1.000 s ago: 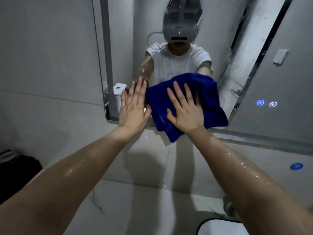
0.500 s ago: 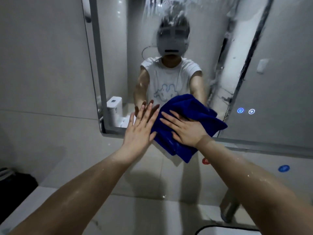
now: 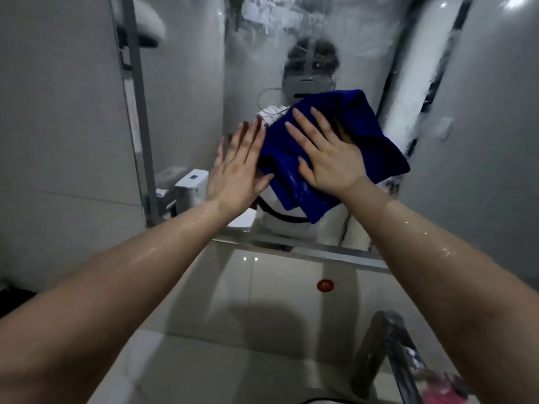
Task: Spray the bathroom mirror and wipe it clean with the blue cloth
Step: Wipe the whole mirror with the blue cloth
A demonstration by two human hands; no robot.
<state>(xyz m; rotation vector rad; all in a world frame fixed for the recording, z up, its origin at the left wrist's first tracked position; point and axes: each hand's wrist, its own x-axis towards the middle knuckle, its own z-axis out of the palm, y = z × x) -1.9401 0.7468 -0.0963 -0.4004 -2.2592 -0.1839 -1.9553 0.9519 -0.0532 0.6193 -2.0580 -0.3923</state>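
The bathroom mirror (image 3: 186, 83) fills the upper half of the head view, with wet streaks and foam (image 3: 271, 13) near its top. A dark blue cloth (image 3: 364, 132) lies bunched flat against the glass at the middle. My right hand (image 3: 326, 158) presses on the cloth with its fingers spread and pointing up-left. My left hand (image 3: 236, 170) rests flat on the glass just left of the cloth, fingers straight, thumb touching the cloth's edge. Both forearms are wet. No spray bottle is in view.
The mirror's metal lower frame (image 3: 291, 246) runs above a glossy tiled ledge carrying a small red spot (image 3: 325, 285). A chrome faucet (image 3: 382, 345) rises at the lower right, with something pink and blurred (image 3: 446, 389) beside it. Grey wall tile (image 3: 58, 112) lies to the left.
Both hands and the cloth have slid up from the mirror's lower edge onto the middle of the glass. The faucet and the foamy streaks have come into view.
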